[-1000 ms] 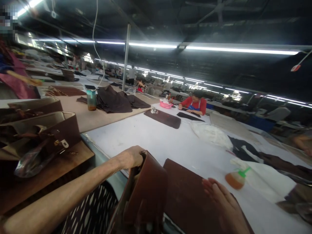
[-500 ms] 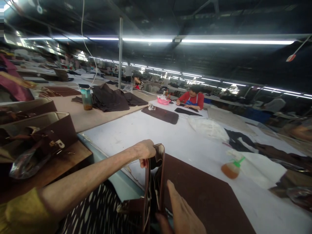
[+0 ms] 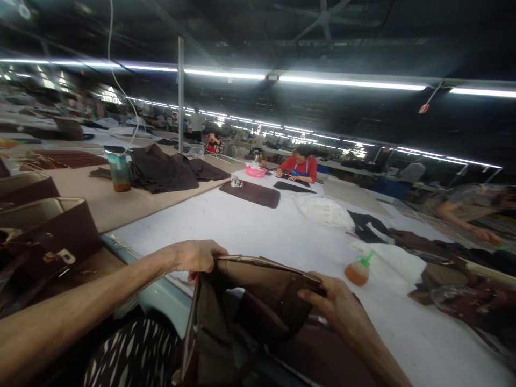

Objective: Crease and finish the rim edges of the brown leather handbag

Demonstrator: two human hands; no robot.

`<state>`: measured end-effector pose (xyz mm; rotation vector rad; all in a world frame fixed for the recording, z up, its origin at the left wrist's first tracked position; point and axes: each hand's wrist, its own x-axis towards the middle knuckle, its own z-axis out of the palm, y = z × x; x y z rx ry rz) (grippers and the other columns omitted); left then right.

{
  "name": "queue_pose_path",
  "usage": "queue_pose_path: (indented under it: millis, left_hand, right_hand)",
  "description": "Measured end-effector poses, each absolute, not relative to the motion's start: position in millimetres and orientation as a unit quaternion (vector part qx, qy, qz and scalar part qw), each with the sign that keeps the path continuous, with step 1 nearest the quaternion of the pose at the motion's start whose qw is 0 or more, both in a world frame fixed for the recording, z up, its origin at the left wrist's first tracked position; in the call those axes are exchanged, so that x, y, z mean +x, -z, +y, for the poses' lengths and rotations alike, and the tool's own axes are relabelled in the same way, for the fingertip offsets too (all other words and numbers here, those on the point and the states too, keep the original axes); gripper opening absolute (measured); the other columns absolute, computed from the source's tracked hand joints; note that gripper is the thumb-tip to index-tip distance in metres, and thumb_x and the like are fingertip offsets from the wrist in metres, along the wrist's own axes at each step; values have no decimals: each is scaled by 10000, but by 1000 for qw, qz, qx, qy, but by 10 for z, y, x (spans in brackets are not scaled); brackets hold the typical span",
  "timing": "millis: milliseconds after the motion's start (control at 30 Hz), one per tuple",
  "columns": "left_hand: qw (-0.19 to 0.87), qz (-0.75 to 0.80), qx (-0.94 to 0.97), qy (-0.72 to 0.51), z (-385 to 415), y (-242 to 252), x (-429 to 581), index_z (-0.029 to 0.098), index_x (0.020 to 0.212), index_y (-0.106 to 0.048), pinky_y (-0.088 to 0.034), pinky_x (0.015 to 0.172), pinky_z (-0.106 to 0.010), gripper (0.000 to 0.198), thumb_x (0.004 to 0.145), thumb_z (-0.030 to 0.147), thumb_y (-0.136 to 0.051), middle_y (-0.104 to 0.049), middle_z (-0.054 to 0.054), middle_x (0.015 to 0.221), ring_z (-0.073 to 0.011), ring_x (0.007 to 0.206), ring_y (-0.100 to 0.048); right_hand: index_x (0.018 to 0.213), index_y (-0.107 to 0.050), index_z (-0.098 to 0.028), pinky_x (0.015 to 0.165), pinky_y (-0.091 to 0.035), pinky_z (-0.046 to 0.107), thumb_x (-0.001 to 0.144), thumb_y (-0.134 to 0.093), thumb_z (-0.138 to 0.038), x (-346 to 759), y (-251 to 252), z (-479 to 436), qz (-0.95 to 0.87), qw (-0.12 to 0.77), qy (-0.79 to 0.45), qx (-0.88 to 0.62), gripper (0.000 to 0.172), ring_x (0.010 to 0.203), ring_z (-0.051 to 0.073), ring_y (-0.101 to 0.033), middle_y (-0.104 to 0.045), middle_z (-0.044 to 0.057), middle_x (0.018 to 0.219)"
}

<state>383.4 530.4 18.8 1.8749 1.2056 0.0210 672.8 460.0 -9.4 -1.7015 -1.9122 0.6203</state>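
A brown handbag body with a tan lining stands in front of me, its mouth spread wide. My left hand is closed on its far left top corner. At the right end of the far top edge, my right hand grips the rim, thumb on the inside and fingers behind. Inside, the lining and a dark opening show; the lower part of the bag runs out of the frame. The brown sheet under it is mostly covered.
Finished-looking brown bags stand at the left. A bottle of amber liquid with a green spout lies on the white table beside white cloth. A jar stands farther back. Co-workers sit or lean at the back and right.
My right hand has come up from below and taken hold of the bag's rim. The bag has turned and its mouth has spread from narrow to wide. The view has swung right.
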Motion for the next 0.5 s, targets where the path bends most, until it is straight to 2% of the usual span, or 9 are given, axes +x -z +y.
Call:
queue_pose_path:
  millis: [67,267,400,500]
  left_hand:
    - [432,484,761,-4,5254,-155,3698,159,990,-638,-338,365,-180,564,485,123,-391,-584,-7,622,-126,448,-488]
    - [441,494,749,-26,5147,-222,3603,166,862,-670,-422,548,-194,448,496,138,-414,-600,7,621,-174,638,-556]
    - [449,471,759,-22,5158,-307,3588,168,867,-674,-424,626,-204,431,525,128,-414,-614,5,677,-184,709,-557]
    - [448,476,757,-19,5162,-268,3584,176,872,-675,-412,619,-193,434,521,126,-424,-617,10,684,-183,716,-556]
  right_hand:
    - [781,-635,-166,627,-433,248,726,-530,-332,6771,49,4696,-716,249,-260,-598,204,690,189,-583,-646,-2,701]
    - [762,-638,-122,635,-448,262,688,-557,-340,6681,151,4847,-691,282,-347,-568,244,694,196,-569,-630,15,688]
    - [788,-641,-139,660,-460,269,690,-561,-342,6707,122,4812,-694,267,-400,-535,239,725,201,-576,-637,11,730]
    - [755,-637,-134,649,-462,267,689,-568,-348,6716,175,4820,-691,273,-400,-536,234,697,192,-574,-627,4,698]
